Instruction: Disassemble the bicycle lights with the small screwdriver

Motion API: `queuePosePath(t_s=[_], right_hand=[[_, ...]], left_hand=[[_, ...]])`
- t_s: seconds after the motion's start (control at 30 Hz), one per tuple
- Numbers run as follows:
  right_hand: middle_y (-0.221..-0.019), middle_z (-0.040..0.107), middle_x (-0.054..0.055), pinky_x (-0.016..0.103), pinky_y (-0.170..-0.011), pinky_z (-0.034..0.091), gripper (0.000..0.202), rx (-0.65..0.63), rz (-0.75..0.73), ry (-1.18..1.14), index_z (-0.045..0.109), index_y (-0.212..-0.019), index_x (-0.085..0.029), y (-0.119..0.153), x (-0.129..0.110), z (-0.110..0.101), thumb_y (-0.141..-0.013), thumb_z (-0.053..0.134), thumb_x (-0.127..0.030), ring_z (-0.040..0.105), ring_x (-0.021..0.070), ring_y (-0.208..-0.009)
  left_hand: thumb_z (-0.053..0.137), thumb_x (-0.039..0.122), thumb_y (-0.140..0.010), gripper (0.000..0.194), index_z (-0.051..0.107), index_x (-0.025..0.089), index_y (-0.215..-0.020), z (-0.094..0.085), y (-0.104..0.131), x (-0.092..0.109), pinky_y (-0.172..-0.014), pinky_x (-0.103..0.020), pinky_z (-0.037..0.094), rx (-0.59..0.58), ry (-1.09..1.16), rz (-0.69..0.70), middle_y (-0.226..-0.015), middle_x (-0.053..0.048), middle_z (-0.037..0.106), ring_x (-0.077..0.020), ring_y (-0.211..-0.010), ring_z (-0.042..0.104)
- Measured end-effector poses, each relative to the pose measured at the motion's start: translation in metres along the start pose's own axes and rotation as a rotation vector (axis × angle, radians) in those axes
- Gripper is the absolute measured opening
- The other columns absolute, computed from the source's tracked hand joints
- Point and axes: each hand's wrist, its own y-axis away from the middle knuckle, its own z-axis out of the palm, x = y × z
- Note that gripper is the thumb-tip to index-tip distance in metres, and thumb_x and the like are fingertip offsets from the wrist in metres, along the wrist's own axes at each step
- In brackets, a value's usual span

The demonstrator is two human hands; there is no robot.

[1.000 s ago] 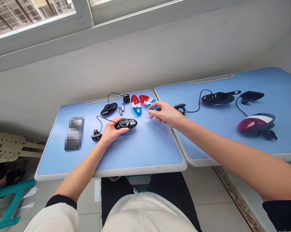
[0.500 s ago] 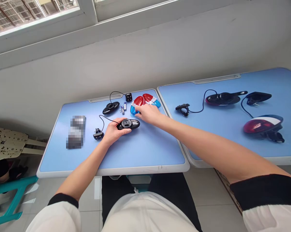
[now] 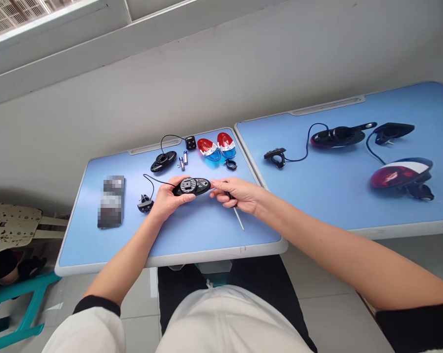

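My left hand is closed round the left part of a black oval bike light base, which has a round ribbed mount facing up. A cable runs from this base to a small button unit with a clamp on the table. My right hand grips a screwdriver by its dark handle, its metal shaft pointing down towards the table's front edge. The fingertips of that hand are at the right tip of the base. Behind my hands lie two red, white and blue light covers and a black clamp ring.
Batteries, a second black base and its button box lie at the back. A blurred-out flat item is at left. On the right table sit bike lights with cables, one with a red-and-white cover.
My right hand has moved from the coloured covers to the base's right tip and now holds a screwdriver. The covers and the clamp ring are uncovered. My left hand keeps the base.
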Motion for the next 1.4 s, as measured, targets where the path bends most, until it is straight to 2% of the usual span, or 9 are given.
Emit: queuePosePath(t_s=[0.33,0.47,0.7,0.9,1.07,1.17,1.23,1.3,1.4], right_hand=[[-0.059,0.053,0.001,0.009,-0.029,0.02,0.022,-0.098,-0.017,-0.204,0.052,-0.07,-0.012,-0.014,0.005,0.0,-0.089,0.058,-0.019,0.031,0.0007,-0.039],[-0.055,0.051,0.0,0.009,-0.029,0.019,0.024,-0.08,-0.021,-0.226,0.051,-0.067,-0.012,-0.01,0.0,0.003,-0.09,0.056,-0.017,0.03,0.0007,-0.039],[-0.057,0.054,0.001,0.008,-0.031,0.019,0.019,-0.149,-0.105,-0.279,0.056,-0.073,-0.008,-0.001,-0.003,0.001,-0.091,0.051,-0.01,0.031,-0.001,-0.04],[-0.052,0.055,0.001,0.01,-0.029,0.019,0.023,-0.072,-0.104,-0.205,0.054,-0.068,-0.01,-0.006,-0.001,0.003,-0.091,0.055,-0.014,0.031,0.0005,-0.036],[-0.05,0.054,0.001,0.011,-0.029,0.019,0.025,-0.06,-0.103,-0.187,0.051,-0.064,-0.012,-0.012,0.002,0.003,-0.088,0.054,-0.007,0.033,0.0009,-0.035],[-0.049,0.052,-0.001,0.011,-0.029,0.019,0.027,-0.054,-0.119,-0.195,0.05,-0.062,-0.012,-0.014,0.004,0.003,-0.088,0.053,-0.007,0.031,0.0003,-0.034],[-0.048,0.052,-0.001,0.011,-0.029,0.019,0.028,-0.043,-0.117,-0.191,0.049,-0.061,-0.013,-0.013,0.005,0.004,-0.088,0.052,-0.006,0.029,0.0,-0.035],[-0.049,0.053,0.0,0.01,-0.03,0.018,0.029,-0.029,-0.113,-0.188,0.048,-0.06,-0.013,-0.013,0.006,0.005,-0.088,0.053,-0.006,0.03,-0.0002,-0.035],[-0.049,0.054,0.001,0.01,-0.03,0.019,0.03,-0.011,-0.117,-0.186,0.047,-0.058,-0.012,-0.013,0.008,0.008,-0.087,0.054,-0.005,0.031,-0.0003,-0.035]], left_hand=[[0.083,0.034,-0.057,0.052,0.07,0.018,-0.105,-0.005,-0.006,-0.011,-0.095,-0.033,0.044,0.022,0.079,-0.055,-0.1,-0.003,0.069,-0.0225,-0.101,0.06],[0.084,0.038,-0.053,0.055,0.071,0.019,-0.103,-0.007,-0.01,-0.013,-0.097,-0.034,0.044,0.042,0.115,-0.049,-0.1,-0.004,0.07,-0.0235,-0.103,0.061],[0.084,0.041,-0.053,0.054,0.072,0.02,-0.101,-0.008,-0.013,-0.013,-0.1,-0.033,0.043,0.052,0.167,-0.032,-0.101,-0.005,0.07,-0.0221,-0.104,0.061],[0.083,0.038,-0.056,0.054,0.07,0.02,-0.105,-0.009,-0.01,-0.013,-0.1,-0.035,0.042,0.05,0.005,0.004,-0.106,-0.004,0.069,-0.0239,-0.106,0.06],[0.079,0.038,-0.063,0.056,0.066,0.021,-0.114,-0.008,-0.007,-0.01,-0.1,-0.035,0.041,0.004,-0.112,0.021,-0.109,-0.005,0.066,-0.0234,-0.108,0.059],[0.079,0.044,-0.062,0.072,0.058,0.02,-0.127,-0.01,-0.003,-0.009,-0.103,-0.039,0.039,-0.009,-0.253,-0.018,-0.123,-0.009,0.059,-0.0271,-0.117,0.054],[0.082,0.046,-0.054,0.083,0.056,0.019,-0.129,-0.013,0.006,-0.006,-0.104,-0.044,0.037,0.042,-0.427,-0.037,-0.128,-0.012,0.055,-0.0314,-0.122,0.048],[0.083,0.047,-0.053,0.073,0.063,0.019,-0.118,-0.016,0.019,0.001,-0.101,-0.048,0.039,0.168,-0.642,-0.017,-0.12,-0.013,0.057,-0.0334,-0.119,0.047],[0.071,0.043,-0.072,0.028,0.072,0.022,-0.091,-0.013,0.039,0.017,-0.086,-0.043,0.045,0.351,-0.839,0.129,-0.092,-0.009,0.063,-0.0263,-0.094,0.054]])
